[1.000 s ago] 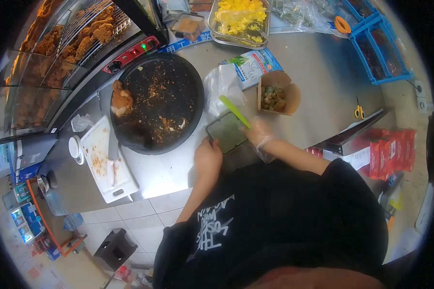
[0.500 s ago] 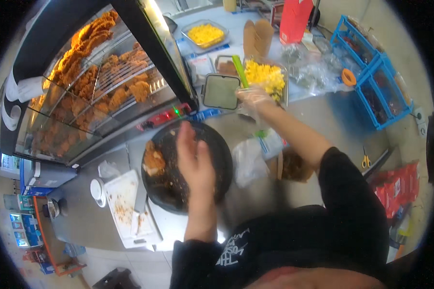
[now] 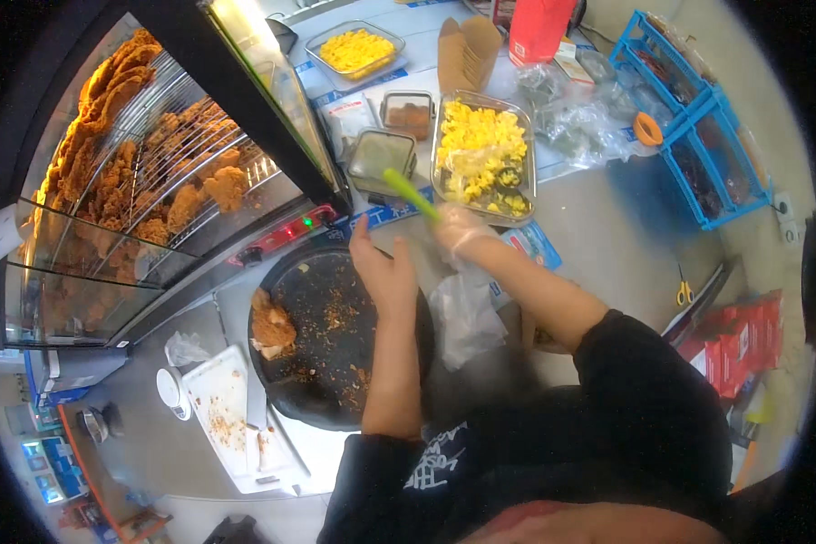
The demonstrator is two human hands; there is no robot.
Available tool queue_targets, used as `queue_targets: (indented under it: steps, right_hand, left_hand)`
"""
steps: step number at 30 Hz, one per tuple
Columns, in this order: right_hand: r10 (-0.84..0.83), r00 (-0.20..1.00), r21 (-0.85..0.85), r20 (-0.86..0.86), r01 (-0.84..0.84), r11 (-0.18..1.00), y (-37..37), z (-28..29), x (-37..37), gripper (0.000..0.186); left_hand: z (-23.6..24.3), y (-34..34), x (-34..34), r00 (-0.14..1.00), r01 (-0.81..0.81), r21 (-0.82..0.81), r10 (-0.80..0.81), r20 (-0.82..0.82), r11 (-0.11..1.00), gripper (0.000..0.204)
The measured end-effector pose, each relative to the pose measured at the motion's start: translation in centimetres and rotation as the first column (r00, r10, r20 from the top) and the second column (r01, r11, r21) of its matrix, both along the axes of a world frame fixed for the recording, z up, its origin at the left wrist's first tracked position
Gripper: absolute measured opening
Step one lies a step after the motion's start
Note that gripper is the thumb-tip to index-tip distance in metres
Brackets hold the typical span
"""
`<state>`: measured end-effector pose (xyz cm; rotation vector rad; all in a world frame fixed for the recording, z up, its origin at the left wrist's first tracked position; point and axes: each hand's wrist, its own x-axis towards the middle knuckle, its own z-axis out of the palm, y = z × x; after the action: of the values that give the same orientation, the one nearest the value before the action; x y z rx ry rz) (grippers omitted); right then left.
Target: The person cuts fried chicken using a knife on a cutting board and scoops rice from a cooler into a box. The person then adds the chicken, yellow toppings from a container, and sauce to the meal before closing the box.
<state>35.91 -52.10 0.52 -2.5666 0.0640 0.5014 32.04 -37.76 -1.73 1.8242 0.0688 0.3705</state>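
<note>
My right hand [image 3: 460, 232], in a thin clear glove, grips a light green plastic utensil [image 3: 408, 194] that points up-left toward a small rectangular lidded container [image 3: 381, 154] on the counter. My bare left hand [image 3: 383, 269] hovers, fingers loosely apart and holding nothing, over the far rim of a round black tray [image 3: 322, 349] strewn with crumbs. One piece of fried chicken [image 3: 271, 328] lies at the tray's left side. Just right of the utensil stands a clear rectangular dish of yellow food [image 3: 483, 154].
A glass warming cabinet with fried chicken on racks [image 3: 154, 172] fills the left. A white cutting board [image 3: 227, 417] lies left of the tray. A clear plastic bag [image 3: 467, 317], a brown-filled small container [image 3: 409, 112], blue baskets [image 3: 698, 118], yellow scissors [image 3: 684, 292] and red packs [image 3: 743, 349] surround.
The lidded container that my right hand carried now rests on the counter by the cabinet. My right hand pulled back toward me with the green utensil; my left hand shifted slightly forward.
</note>
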Motion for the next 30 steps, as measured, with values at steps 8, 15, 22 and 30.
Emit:
queue_targets:
  steps: [8,15,22,30]
  right_hand:
    - [-0.386,0.736,0.328,0.555,0.233,0.916,0.1,2.9,-3.4,0.045]
    - [-0.304,0.816,0.523,0.493,0.002,0.853,-2.7,6.6,-12.6,0.048]
    - [-0.439,0.869,0.347,0.231,0.347,0.871,-18.3,6.5,-25.6,0.053]
    - [-0.343,0.835,0.604,-0.43,0.548,0.578,-18.1,-8.4,-26.8,0.038]
  left_hand:
    - [3.3,-4.8,-7.3,0.949,0.131,0.322,-0.212,0.232,0.938,0.089]
    - [6.5,-7.5,-4.6,0.839,-0.088,0.559,-0.241,0.487,0.824,0.059]
    - [4.6,0.0,0.0,0.963,-0.177,0.744,0.27,-0.005,0.644,0.088]
    - [0.3,0.4,-0.6,0.849,0.193,0.576,0.159,-0.504,0.794,0.109]
